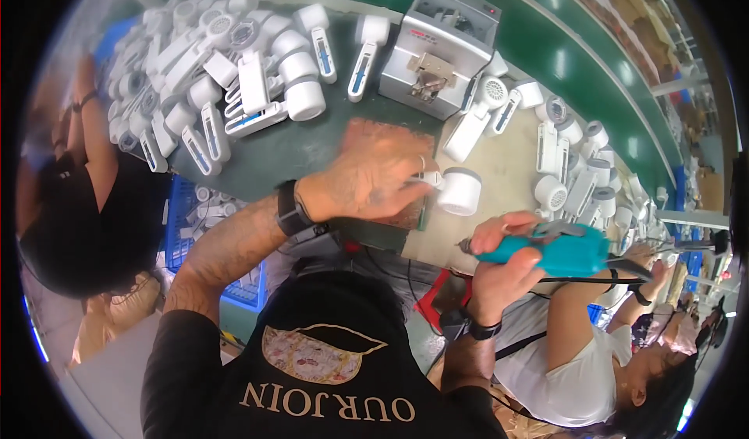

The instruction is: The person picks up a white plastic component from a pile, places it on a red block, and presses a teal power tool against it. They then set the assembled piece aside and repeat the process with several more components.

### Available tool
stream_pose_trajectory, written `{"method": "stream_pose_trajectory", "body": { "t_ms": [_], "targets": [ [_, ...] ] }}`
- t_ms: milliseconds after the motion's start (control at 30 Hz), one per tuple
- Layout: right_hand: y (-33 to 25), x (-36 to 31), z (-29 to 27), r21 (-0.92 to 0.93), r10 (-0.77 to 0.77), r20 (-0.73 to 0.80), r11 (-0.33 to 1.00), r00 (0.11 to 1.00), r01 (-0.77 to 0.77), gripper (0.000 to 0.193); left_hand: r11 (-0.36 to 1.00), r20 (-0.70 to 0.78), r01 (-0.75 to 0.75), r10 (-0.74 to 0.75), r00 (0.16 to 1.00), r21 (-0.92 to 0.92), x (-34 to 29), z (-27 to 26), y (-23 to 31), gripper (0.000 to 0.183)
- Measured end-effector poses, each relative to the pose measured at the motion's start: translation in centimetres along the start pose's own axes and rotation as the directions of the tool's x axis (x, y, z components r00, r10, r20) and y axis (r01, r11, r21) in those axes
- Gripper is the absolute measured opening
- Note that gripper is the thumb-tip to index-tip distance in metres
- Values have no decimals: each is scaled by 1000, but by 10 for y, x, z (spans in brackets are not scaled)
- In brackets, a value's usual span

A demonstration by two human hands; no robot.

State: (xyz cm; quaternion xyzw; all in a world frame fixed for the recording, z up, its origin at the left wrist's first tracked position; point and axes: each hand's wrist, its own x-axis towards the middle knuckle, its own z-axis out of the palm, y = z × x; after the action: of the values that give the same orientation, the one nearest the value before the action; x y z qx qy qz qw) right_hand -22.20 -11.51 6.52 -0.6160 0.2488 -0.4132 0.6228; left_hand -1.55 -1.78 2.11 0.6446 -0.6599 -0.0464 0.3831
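Observation:
My left hand (373, 180), with a dark watch on its wrist, closes its fingers round the handle of a white handheld fan (460, 191). The fan's round head points to the right, and most of its handle is hidden under my hand. Beneath lies a reddish-brown mat (382, 136). Wrapped in my right hand (503, 271) is a teal electric screwdriver (573, 250), held almost level, its tip pointing left, apart from the fan.
A silver screw feeder (441, 49) stands at the back. White fans are heaped at left (187, 56) and right (577, 170). One single fan (364, 56) lies beside the feeder. Co-workers sit on both sides. A blue basket (178, 213) is below the table at left.

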Motion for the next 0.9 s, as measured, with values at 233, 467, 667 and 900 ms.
{"method": "stream_pose_trajectory", "body": {
  "t_ms": [233, 467, 667, 900],
  "targets": [
    [-14, 84, 72, 125, -254, 92, 962, 963, 241, 59, 989, 61, 146, -148, 987, 25, -3, -20, -21, 35],
    [11, 143, 141, -81, -287, 141, 951, 948, 300, 41, 995, -31, 40, -37, 999, 87, -19, -14, -25, 43],
    [45, 156, 147, -67, -330, 186, 936, 925, 347, 33, 996, -45, 60, -58, 997, 60, -23, -9, -26, 43],
    [26, 128, 142, -104, -140, 187, 981, 972, 161, 34, 994, -19, 97, -96, 995, 54, -23, -11, -27, 43]
  ]
}}
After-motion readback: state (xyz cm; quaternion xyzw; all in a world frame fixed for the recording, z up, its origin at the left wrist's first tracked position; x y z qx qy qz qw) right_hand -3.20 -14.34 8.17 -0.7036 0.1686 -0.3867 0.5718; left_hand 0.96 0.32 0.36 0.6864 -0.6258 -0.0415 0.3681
